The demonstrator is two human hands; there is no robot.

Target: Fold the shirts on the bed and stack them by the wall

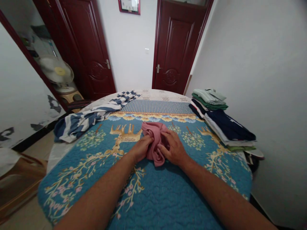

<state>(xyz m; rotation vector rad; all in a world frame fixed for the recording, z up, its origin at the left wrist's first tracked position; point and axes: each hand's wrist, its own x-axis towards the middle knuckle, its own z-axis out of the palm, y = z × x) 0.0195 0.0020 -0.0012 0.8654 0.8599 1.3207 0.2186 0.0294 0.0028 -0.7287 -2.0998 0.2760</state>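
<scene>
A crumpled pink cloth garment (156,135) lies bunched up in the middle of the table; which kind of garment it is, I cannot make out. My left hand (143,147) grips its left side, with the fingers curled into the fabric. On the other side my right hand (174,148) has its thumb and fingers closed around a fold of the same cloth. Beneath both hands is a blue quilted cover (163,195) with deer and blossom branches on it.
A blue-and-white striped garment (81,123) lies loosely along the table's left edge. At the right edge stand stacks of folded clothes, with a navy piece (231,125) and a pale green one (208,95) on top. A wooden chair (24,169) is at the left; a fan (57,70) stands behind.
</scene>
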